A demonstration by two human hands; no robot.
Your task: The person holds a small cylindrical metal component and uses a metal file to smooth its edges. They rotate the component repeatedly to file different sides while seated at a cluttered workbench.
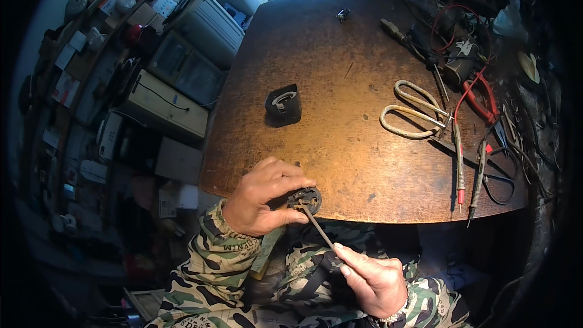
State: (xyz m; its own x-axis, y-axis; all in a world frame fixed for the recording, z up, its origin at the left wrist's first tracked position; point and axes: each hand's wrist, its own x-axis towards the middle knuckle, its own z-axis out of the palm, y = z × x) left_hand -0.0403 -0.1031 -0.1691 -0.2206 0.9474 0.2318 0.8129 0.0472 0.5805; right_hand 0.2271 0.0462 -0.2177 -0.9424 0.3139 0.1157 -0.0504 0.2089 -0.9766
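At the table's near edge my left hand (264, 197) is closed around a small round dark part (305, 199), pinched between thumb and fingers. My right hand (373, 279) grips a screwdriver (319, 229) by its dark handle, which the fingers partly cover. The slim metal shaft slants up to the left, and its end meets the round part beside my left thumb. What the tip touches inside the part is too small to make out. Beyond my left hand, a black housing (285, 115) with a pale curved piece in its opening sits on the wooden table (328, 158).
To the right lie scissors with wrapped loop handles (419, 115), red-handled pliers (483, 102) and two test probes (460, 170) with red and black leads. Tangled cables and tools crowd the right edge. A small metal piece (344, 15) rests far back. Loaded shelves (91, 54) stand left.
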